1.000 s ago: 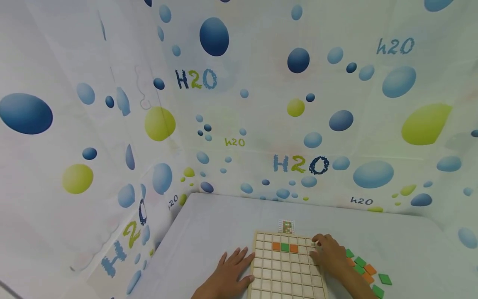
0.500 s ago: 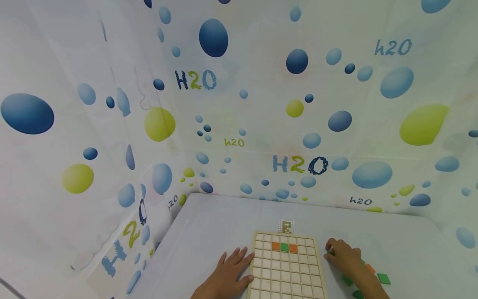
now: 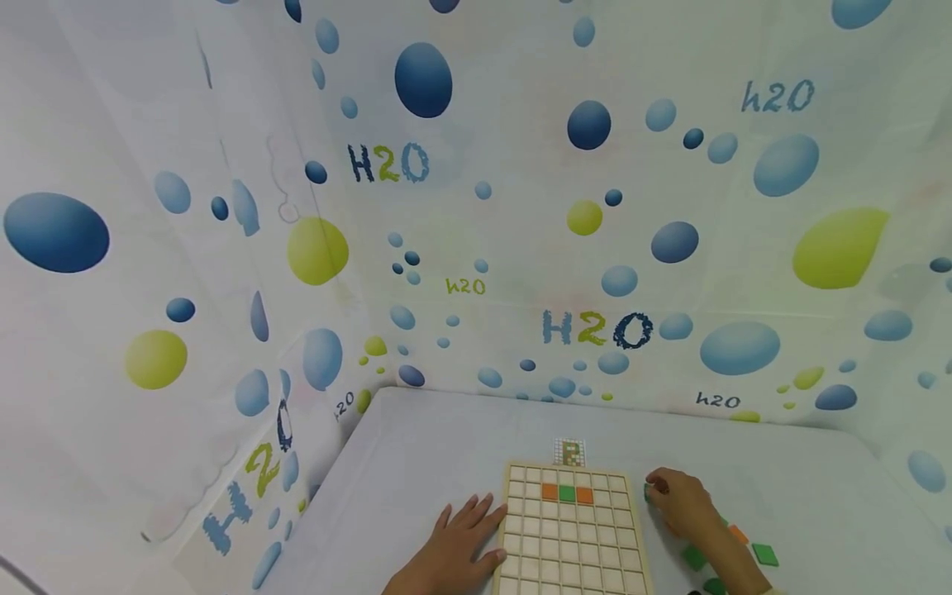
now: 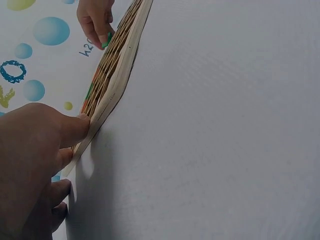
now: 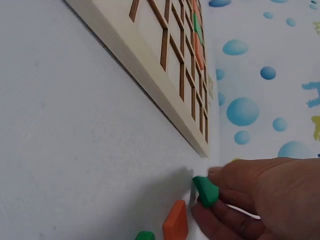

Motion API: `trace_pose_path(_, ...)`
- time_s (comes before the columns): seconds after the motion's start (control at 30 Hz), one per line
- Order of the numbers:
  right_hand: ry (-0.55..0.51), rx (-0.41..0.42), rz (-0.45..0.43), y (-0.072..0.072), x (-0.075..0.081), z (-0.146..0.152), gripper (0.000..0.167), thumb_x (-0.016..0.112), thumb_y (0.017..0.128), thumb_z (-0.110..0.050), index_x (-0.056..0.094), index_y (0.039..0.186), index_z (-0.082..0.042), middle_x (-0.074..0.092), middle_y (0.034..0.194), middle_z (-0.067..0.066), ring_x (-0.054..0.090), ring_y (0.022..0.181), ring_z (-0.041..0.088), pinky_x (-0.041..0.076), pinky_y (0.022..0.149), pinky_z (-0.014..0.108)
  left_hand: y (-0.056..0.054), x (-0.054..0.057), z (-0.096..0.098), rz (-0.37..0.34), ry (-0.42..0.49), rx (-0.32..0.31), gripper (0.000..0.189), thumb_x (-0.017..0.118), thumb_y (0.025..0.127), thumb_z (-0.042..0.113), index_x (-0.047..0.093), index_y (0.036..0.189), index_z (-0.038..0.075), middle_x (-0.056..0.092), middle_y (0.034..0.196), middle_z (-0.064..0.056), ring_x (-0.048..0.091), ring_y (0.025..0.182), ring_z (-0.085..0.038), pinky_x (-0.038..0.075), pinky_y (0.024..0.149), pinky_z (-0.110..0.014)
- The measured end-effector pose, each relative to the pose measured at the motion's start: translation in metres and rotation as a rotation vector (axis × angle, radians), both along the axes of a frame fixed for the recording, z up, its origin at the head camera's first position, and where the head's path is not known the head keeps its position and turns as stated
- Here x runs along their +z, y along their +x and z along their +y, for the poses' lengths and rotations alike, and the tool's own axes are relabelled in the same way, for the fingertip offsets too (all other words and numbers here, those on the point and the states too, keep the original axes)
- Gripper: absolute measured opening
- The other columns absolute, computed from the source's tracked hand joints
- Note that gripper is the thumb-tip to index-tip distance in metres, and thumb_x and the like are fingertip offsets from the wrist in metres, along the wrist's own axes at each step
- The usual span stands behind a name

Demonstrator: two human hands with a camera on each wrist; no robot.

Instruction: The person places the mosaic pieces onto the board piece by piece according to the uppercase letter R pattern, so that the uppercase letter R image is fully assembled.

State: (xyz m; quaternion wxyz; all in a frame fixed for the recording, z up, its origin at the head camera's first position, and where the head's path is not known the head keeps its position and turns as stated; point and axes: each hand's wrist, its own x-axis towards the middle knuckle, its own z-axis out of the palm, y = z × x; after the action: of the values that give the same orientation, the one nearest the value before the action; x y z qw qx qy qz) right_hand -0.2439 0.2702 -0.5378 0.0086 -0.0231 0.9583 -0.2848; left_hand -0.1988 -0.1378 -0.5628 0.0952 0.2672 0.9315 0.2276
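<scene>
A green square tile [image 5: 206, 191] is pinched between the thumb and fingers of my right hand [image 3: 683, 502], just off the right side of a wooden grid board [image 3: 568, 549]. On the board's left edge rests my left hand [image 3: 457, 549], fingers spread and thumb touching the frame. One row near the board's far end holds an orange tile [image 3: 549, 492], a green tile [image 3: 567, 493] and another orange tile [image 3: 584, 495]. Loose tiles lie beneath and beside the right forearm, partly hidden, among them a green tile [image 3: 764, 554] and an orange tile [image 5: 176, 221].
Behind the board's far edge lies a small printed pattern card [image 3: 570, 452]. A pale cloth covers the table [image 3: 446, 438]. A bubble-printed curtain [image 3: 506, 231] hangs at the back and left.
My right hand has left the board's right edge, moved right to the loose tiles and picked up a green one. The left hand stays on the board's edge.
</scene>
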Motion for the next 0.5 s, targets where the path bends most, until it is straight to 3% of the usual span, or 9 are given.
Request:
trace_pose_path(0.07, 0.065, 0.004, -0.052, -0.0005, -0.0021, 0.0024, 0.031, 0.075, 0.097, -0.021, 0.071, 0.119, 0.001, 0.071, 0.111, 0.016, 0.069, 0.103, 0.040, 0.051, 0.084, 0.062, 0.0001, 0.0002, 0.0004, 0.001, -0.003, 0.000, 0.064, 0.050, 0.108, 0.055, 0.041, 0.164, 0.026, 0.037, 0.170, -0.009, 0.032, 0.157, -0.041, 0.024, 0.117, -0.077)
trace_pose_path(0.2, 0.123, 0.015, -0.116, -0.0004, -0.0032, 0.0038, 0.037, 0.078, 0.095, -0.022, 0.069, 0.124, -0.002, 0.062, 0.112, 0.018, 0.066, 0.104, 0.040, 0.046, 0.081, 0.061, 0.0000, -0.0003, 0.0001, 0.001, -0.011, 0.002, 0.064, 0.049, 0.108, 0.056, 0.040, 0.165, 0.026, 0.036, 0.171, -0.008, 0.032, 0.157, -0.041, 0.024, 0.117, -0.076)
trace_pose_path(0.33, 0.113, 0.019, -0.094, 0.0005, -0.0022, 0.0029, 0.029, 0.078, 0.092, -0.011, 0.070, 0.119, -0.002, 0.063, 0.106, 0.013, 0.067, 0.099, 0.034, 0.046, 0.079, 0.060, -0.0011, -0.0017, 0.0003, 0.006, -0.021, 0.007, 0.064, 0.048, 0.108, 0.058, 0.039, 0.165, 0.028, 0.036, 0.171, -0.007, 0.032, 0.158, -0.039, 0.024, 0.117, -0.076)
trace_pose_path(0.5, 0.114, 0.030, -0.052, 0.0009, -0.0032, 0.0016, 0.022, 0.078, 0.091, -0.011, 0.071, 0.111, -0.005, 0.066, 0.101, 0.007, 0.067, 0.094, 0.029, 0.047, 0.078, 0.059, -0.0018, -0.0025, 0.0007, 0.011, -0.017, 0.003, 0.064, 0.048, 0.108, 0.058, 0.039, 0.165, 0.029, 0.036, 0.171, -0.007, 0.032, 0.158, -0.040, 0.024, 0.117, -0.076)
